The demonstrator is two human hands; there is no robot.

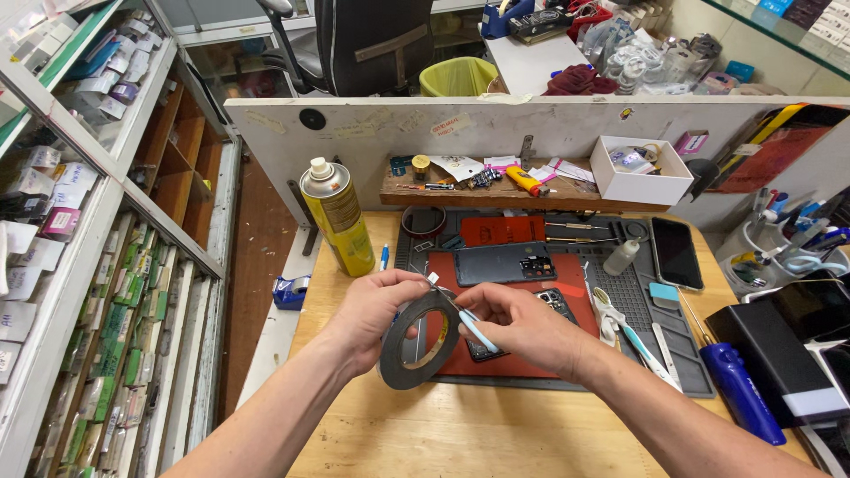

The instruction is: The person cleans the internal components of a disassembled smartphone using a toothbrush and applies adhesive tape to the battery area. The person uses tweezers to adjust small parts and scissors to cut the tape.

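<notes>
Two hands meet above the near edge of the grey work mat; beyond them on the mat lie an opened phone and a red sheet; a yellow spray can stands left of the mat; the left hand clasps a black tape roll upright; the right hand pinches light-blue tweezers, whose tip touches the roll's top edge.

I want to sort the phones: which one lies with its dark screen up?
The black phone at the mat's right edge; the grey phone on the red pad shows its back.
</notes>
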